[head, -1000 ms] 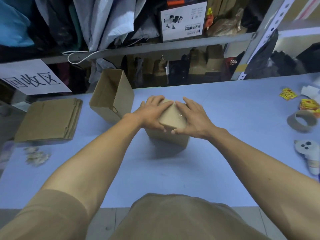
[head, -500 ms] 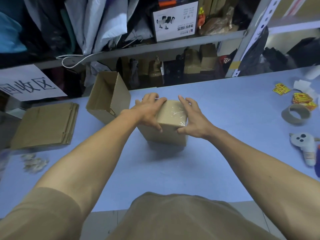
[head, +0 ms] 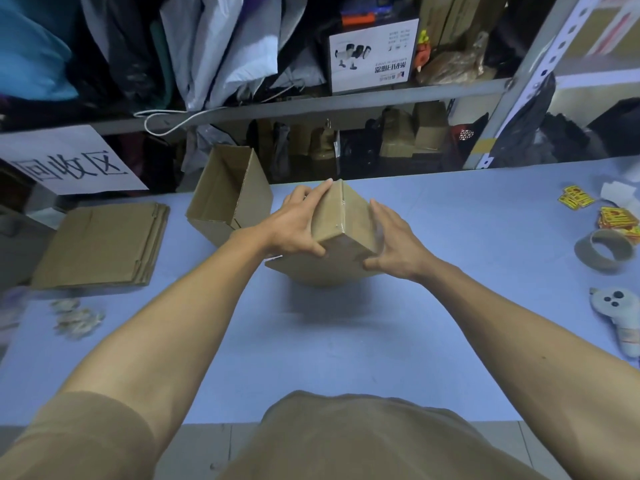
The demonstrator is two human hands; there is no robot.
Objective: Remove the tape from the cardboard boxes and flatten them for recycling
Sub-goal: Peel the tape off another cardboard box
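Tilted up since a moment ago, taped box (head: 341, 223) leaves blue table (head: 450, 306) | left hand (head: 294, 230) and right hand (head: 394, 244) clasp its sides, fingers curled round

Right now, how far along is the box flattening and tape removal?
Done: a stack of flat boxes lies at the table's left, with crumpled scraps that look like tape beside it. In hand: the left hand and right hand hold a taped box, tilted, tape not yet off. Left: that box, plus the open box behind, not yet flattened.
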